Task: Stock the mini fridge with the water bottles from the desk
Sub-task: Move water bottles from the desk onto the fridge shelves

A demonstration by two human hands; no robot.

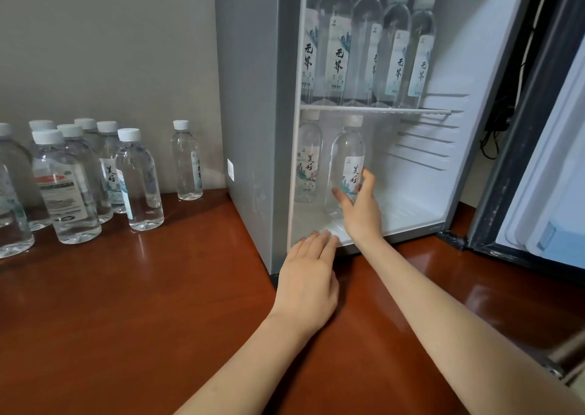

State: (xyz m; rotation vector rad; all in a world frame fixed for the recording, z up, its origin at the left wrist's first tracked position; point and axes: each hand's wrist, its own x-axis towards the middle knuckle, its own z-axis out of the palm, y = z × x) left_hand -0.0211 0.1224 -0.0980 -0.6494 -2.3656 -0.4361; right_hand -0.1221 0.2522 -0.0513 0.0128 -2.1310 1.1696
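On the far left, a bunch of water bottles (72,186) stands close together on the brown desk (126,304). All have white caps. One more, the lone bottle (186,161), stands by itself near the grey wall (110,50), between the bunch and the mini fridge (250,98). The fridge sits on the desk too.

The left hand (308,275) lies flat with its fingers straight and holds nothing. Its fingertips touch the bottom front edge of the fridge.

Inside, up on the wire shelf (411,110), a row of bottles (367,44) stands upright. Under the shelf, on the fridge floor, are two more. The back bottle (307,161) stands at the left side. The front bottle (346,158) stands just beside it, and the right hand (359,212) wraps its thumb and fingers around the low part of it.

On the far right, the fridge door (544,177) is swung wide open.
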